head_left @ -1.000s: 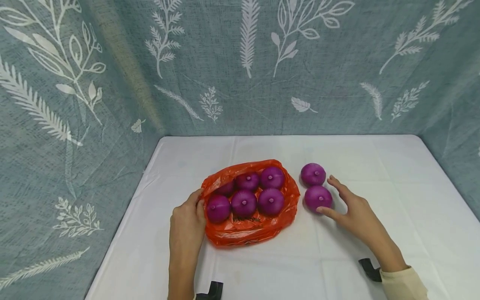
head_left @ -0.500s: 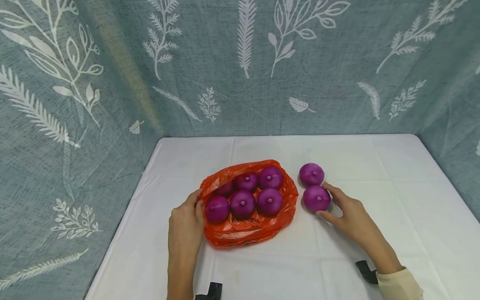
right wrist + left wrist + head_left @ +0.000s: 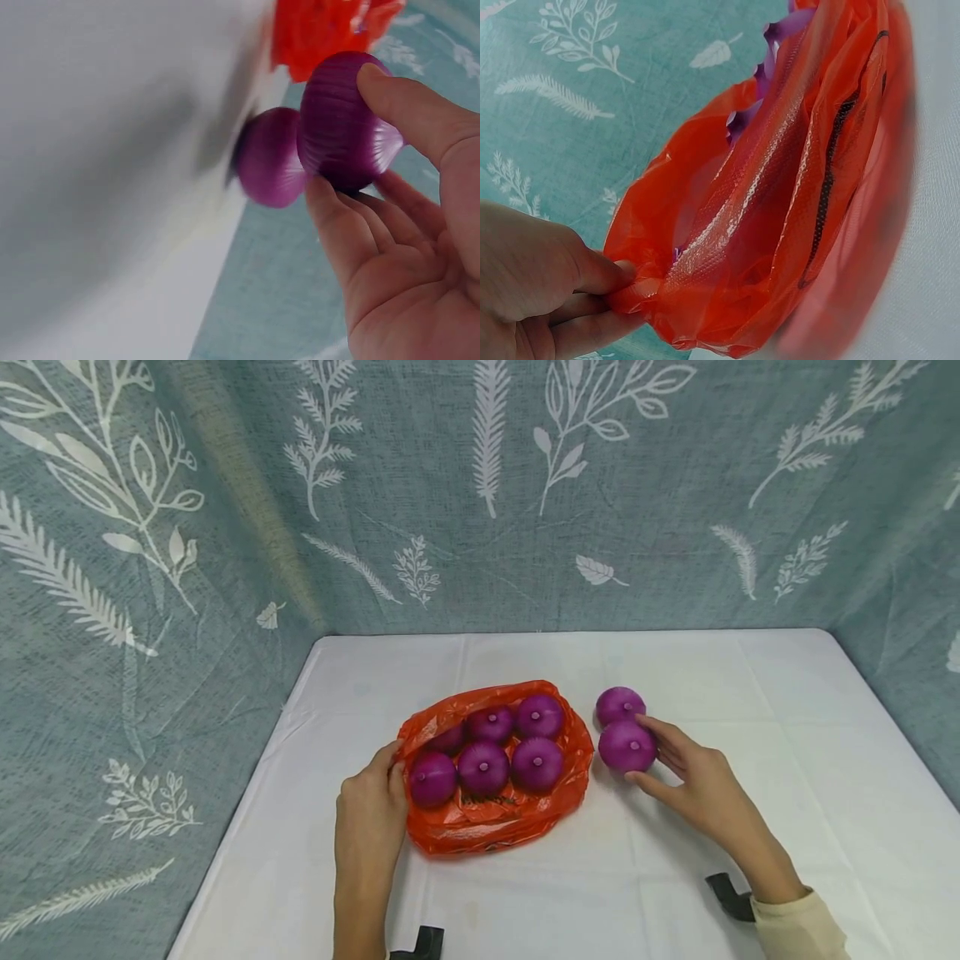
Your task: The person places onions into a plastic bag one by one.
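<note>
My left hand (image 3: 370, 810) pinches the left edge of an orange-red plastic bag (image 3: 487, 835), its rim between thumb and fingers, plainer in the left wrist view. Inside the open bag sit several purple onions (image 3: 483, 768), stem tips up; one at the back left is partly covered by the bag. To the right of the bag, my right hand (image 3: 705, 789) grips a purple onion (image 3: 341, 124) between thumb and fingers. In the right wrist view this onion is off the table. Just behind it, another onion (image 3: 619, 703) rests on the white cloth, partly hidden by the held one.
A white cloth covers the table (image 3: 540, 902), whose back edge meets a blue-green curtain (image 3: 525, 568) with white leaf prints. The curtain also hangs at the left and right sides. Black mounts (image 3: 727, 896) show at both wrists.
My right hand has closed its thumb and fingers on the nearer loose onion and raised it slightly. The left hand keeps its hold on the bag's edge.
</note>
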Motion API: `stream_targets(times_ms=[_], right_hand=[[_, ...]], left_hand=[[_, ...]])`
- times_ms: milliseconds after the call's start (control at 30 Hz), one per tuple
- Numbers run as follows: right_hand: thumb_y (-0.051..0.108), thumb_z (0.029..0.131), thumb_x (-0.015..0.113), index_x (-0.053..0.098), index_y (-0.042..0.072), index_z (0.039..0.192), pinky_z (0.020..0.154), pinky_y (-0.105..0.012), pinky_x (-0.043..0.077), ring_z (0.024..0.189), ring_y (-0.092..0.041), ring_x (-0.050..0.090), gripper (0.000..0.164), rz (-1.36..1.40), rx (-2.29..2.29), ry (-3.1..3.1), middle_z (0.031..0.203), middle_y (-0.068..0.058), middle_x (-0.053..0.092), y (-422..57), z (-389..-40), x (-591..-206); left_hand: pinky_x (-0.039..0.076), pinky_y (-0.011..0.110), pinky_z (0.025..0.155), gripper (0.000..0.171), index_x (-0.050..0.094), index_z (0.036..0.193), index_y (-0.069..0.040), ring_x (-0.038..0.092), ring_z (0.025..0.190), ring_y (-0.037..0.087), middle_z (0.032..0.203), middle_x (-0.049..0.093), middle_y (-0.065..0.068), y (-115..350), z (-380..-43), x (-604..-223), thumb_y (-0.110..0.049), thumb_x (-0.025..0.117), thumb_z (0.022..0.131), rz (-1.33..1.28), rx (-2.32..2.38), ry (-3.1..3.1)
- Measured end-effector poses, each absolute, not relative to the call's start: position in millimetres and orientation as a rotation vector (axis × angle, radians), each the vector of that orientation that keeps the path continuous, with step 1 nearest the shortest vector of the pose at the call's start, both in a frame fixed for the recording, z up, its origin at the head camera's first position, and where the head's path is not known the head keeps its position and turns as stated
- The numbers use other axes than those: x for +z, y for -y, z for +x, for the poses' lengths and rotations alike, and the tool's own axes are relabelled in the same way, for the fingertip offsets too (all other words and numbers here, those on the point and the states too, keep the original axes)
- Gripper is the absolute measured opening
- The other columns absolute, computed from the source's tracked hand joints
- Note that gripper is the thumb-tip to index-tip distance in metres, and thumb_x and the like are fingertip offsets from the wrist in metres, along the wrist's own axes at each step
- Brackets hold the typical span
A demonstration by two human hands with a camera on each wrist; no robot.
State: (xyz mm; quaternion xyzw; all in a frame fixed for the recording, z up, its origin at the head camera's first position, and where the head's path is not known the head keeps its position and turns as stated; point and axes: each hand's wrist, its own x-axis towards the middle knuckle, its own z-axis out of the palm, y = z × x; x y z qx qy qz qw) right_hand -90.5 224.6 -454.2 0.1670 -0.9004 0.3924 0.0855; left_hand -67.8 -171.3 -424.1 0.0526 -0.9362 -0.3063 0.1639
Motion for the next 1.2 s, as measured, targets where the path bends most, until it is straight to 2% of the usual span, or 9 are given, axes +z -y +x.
stream_targets(times_ms=[133,200,400,533,767,967,1200], right_hand=[[0.004,0.082,0.091,0.054,0.01,0.153,0.096,-0.026,0.053,0.125,-0.039,0.067,0.081,0.541,1.179,2.636,0.147,-0.024,0.061,-216.8,-91.7,-445.5],[0.005,0.082,0.091,0.055,0.012,0.153,0.097,-0.025,0.052,0.126,-0.038,0.067,0.081,0.552,1.197,2.626,0.148,-0.022,0.061,-211.1,-92.4,-440.7],[0.008,0.084,0.091,0.055,0.016,0.153,0.1,-0.034,0.055,0.128,-0.033,0.067,0.078,0.614,1.264,2.609,0.15,-0.015,0.061,-186.4,-94.2,-426.1],[0.012,0.086,0.09,0.055,0.018,0.154,0.104,-0.033,0.054,0.131,-0.027,0.066,0.076,0.694,1.335,2.589,0.15,-0.008,0.062,-166.3,-94.8,-420.6],[0.018,0.088,0.089,0.052,0.021,0.157,0.104,-0.041,0.057,0.126,-0.023,0.069,0.077,0.854,1.381,2.611,0.147,-0.005,0.064,-130.9,-94.4,-419.3],[0.025,0.089,0.088,0.054,0.024,0.155,0.105,-0.037,0.057,0.127,-0.014,0.066,0.074,0.954,1.318,2.689,0.147,0.002,0.064,-107.3,-91.6,-425.0],[0.025,0.089,0.088,0.053,0.024,0.156,0.103,-0.04,0.059,0.125,-0.017,0.068,0.076,1.052,1.27,2.7,0.141,0.0,0.068,-88.2,-90.3,-428.9]], left_hand=[[0.059,0.053,0.093,0.037,0.067,0.138,0.001,0.072,0.114,0.044,0.128,0.072,0.025,171.2,-67.9,-424.4,-0.002,0.068,0.101,0.144,-0.877,2.667],[0.059,0.053,0.093,0.037,0.067,0.138,0.001,0.072,0.114,0.044,0.128,0.072,0.025,171.3,-67.8,-424.5,-0.002,0.068,0.101,0.141,-0.879,2.664],[0.059,0.053,0.093,0.037,0.067,0.138,0.001,0.072,0.114,0.044,0.128,0.072,0.025,171.3,-67.8,-424.4,-0.002,0.068,0.101,0.143,-0.882,2.663],[0.059,0.054,0.093,0.037,0.067,0.138,0.001,0.072,0.114,0.044,0.127,0.072,0.026,171.0,-67.9,-424.4,-0.002,0.068,0.101,0.151,-0.888,2.67],[0.06,0.054,0.091,0.035,0.068,0.137,0.002,0.074,0.108,0.045,0.125,0.072,0.026,171.5,-67.6,-425.4,-0.002,0.068,0.101,0.139,-0.875,2.659],[0.061,0.055,0.09,0.034,0.068,0.136,0.001,0.074,0.106,0.045,0.124,0.073,0.026,171.7,-67.8,-426.6,-0.002,0.067,0.102,0.131,-0.869,2.648],[0.061,0.055,0.089,0.034,0.068,0.135,0.001,0.075,0.105,0.045,0.124,0.073,0.026,172.7,-67.3,-427.4,-0.002,0.067,0.102,0.117,-0.875,2.64]])
